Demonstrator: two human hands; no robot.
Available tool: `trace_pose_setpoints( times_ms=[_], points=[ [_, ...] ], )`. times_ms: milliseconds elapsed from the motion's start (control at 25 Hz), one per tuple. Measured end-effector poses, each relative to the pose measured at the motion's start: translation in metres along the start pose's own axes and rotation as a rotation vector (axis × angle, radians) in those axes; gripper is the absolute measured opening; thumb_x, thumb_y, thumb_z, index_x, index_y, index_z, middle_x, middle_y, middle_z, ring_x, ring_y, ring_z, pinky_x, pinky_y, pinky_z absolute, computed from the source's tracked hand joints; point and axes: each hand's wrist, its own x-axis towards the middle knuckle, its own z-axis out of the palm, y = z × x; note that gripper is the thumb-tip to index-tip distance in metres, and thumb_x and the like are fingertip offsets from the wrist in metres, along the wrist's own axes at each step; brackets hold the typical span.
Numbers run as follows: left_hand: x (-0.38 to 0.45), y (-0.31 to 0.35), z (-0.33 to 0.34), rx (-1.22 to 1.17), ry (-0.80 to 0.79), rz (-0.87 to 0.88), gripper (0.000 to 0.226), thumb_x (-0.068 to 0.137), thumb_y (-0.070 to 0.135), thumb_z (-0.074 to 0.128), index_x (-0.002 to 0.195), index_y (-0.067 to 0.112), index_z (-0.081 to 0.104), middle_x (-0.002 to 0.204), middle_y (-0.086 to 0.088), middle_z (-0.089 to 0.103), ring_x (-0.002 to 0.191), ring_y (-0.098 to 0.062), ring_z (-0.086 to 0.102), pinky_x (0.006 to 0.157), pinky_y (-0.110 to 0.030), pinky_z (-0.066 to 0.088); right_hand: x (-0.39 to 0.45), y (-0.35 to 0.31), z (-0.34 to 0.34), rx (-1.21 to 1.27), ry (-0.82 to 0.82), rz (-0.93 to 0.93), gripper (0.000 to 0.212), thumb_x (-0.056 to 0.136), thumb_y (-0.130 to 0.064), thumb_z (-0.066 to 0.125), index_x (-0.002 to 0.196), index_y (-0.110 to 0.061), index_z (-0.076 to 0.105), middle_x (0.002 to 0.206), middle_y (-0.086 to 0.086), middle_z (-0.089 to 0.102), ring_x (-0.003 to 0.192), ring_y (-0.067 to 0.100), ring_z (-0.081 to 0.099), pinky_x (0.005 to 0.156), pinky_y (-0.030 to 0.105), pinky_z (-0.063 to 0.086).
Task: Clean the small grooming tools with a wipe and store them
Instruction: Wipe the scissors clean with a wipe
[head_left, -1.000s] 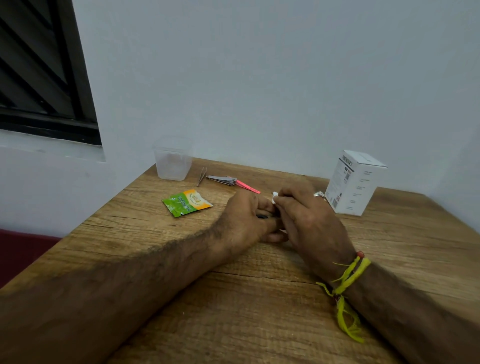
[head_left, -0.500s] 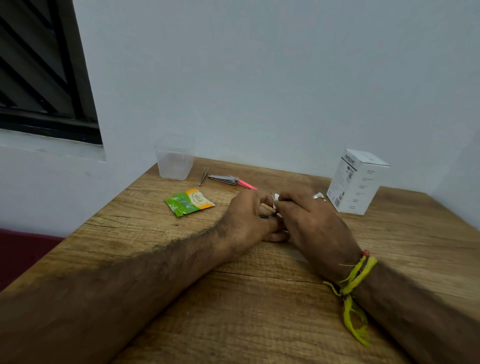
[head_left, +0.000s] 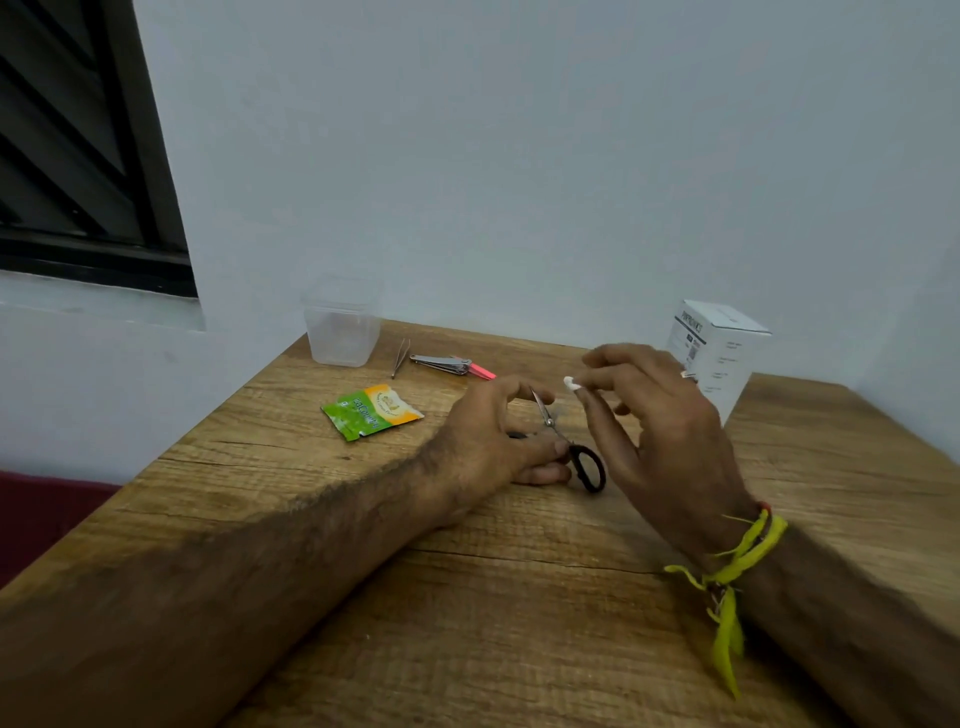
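The left hand (head_left: 493, 441) gripped the small scissors (head_left: 569, 447) by the handle loops, low over the wooden table (head_left: 467, 597), blades pointing up and away. Just right of the scissors, the right hand (head_left: 654, 415) pinched a small white wipe (head_left: 571, 383) at its fingertips, apart from the blades. Left of the scissors and farther back, tweezers (head_left: 400, 357) and nail clippers (head_left: 441, 364) lay beside the clear plastic container (head_left: 342, 325), which looked empty. Judging by that, nothing was stored yet; most of the cleaning and all the storing probably remained.
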Motion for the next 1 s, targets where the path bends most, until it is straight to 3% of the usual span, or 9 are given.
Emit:
trace_pose_setpoints(
  times_ms=[160, 280, 440, 560, 640, 800, 1000],
  points=[
    [0.002, 0.001, -0.002, -0.030, -0.008, -0.002, 0.045, 0.082, -0.012, 0.071, 0.121, 0.005, 0.055, 0.095, -0.024, 0.074, 0.080, -0.029, 0.075, 0.067, -0.031, 0.063, -0.008, 0.002, 0.008, -0.198, -0.180, -0.060, 0.030, 0.082, -0.003, 0.075, 0.109, -0.008, 0.062, 0.092, 0.011, 0.066, 0.073, 0.032, 0.062, 0.058, 0.046, 0.055],
    [0.003, -0.001, 0.000, -0.012, -0.043, 0.002, 0.041, 0.087, -0.006, 0.069, 0.123, 0.005, 0.055, 0.097, -0.023, 0.074, 0.088, -0.030, 0.075, 0.076, -0.035, 0.063, -0.010, 0.005, 0.011, -0.156, -0.227, -0.078, 0.044, 0.080, -0.001, 0.074, 0.121, -0.010, 0.063, 0.103, 0.009, 0.065, 0.083, 0.030, 0.063, 0.065, 0.043, 0.055],
    [0.004, -0.002, -0.007, 0.011, -0.099, 0.005, 0.026, 0.102, 0.008, 0.052, 0.128, 0.006, 0.054, 0.106, -0.025, 0.072, 0.095, -0.030, 0.073, 0.083, -0.032, 0.060, -0.009, 0.000, 0.011, -0.066, -0.113, -0.077, 0.030, 0.088, -0.008, 0.062, 0.117, -0.008, 0.068, 0.102, 0.010, 0.071, 0.089, 0.029, 0.067, 0.073, 0.044, 0.057],
    [0.007, -0.002, -0.008, 0.002, -0.059, -0.008, 0.025, 0.104, 0.008, 0.047, 0.127, 0.006, 0.057, 0.111, -0.025, 0.070, 0.091, -0.026, 0.072, 0.074, -0.026, 0.061, -0.010, 0.000, 0.010, -0.006, -0.154, -0.091, 0.019, 0.088, -0.008, 0.064, 0.105, -0.009, 0.071, 0.104, 0.007, 0.071, 0.093, 0.024, 0.066, 0.079, 0.042, 0.056],
    [0.007, -0.003, -0.006, 0.000, -0.024, 0.001, 0.024, 0.104, 0.007, 0.047, 0.125, 0.005, 0.059, 0.112, -0.028, 0.068, 0.086, -0.023, 0.070, 0.067, -0.023, 0.059, -0.014, 0.001, 0.011, -0.007, -0.205, -0.114, 0.017, 0.090, -0.012, 0.060, 0.101, -0.009, 0.073, 0.108, 0.005, 0.069, 0.098, 0.020, 0.062, 0.087, 0.033, 0.052],
    [0.007, -0.002, -0.008, 0.013, 0.018, 0.011, 0.023, 0.103, 0.005, 0.048, 0.122, 0.004, 0.060, 0.103, -0.028, 0.071, 0.078, -0.022, 0.070, 0.064, -0.022, 0.059, -0.008, 0.000, 0.018, 0.007, -0.206, -0.106, 0.016, 0.089, -0.007, 0.063, 0.102, -0.009, 0.073, 0.109, 0.005, 0.068, 0.097, 0.022, 0.063, 0.085, 0.032, 0.049],
    [0.008, -0.004, -0.005, 0.079, 0.034, 0.003, 0.023, 0.101, 0.006, 0.052, 0.123, 0.007, 0.062, 0.106, -0.029, 0.069, 0.074, -0.022, 0.070, 0.074, -0.029, 0.062, -0.010, 0.004, 0.016, 0.004, -0.166, -0.097, 0.011, 0.088, -0.005, 0.067, 0.096, -0.006, 0.075, 0.100, 0.006, 0.069, 0.091, 0.022, 0.063, 0.080, 0.034, 0.050]
  ],
)
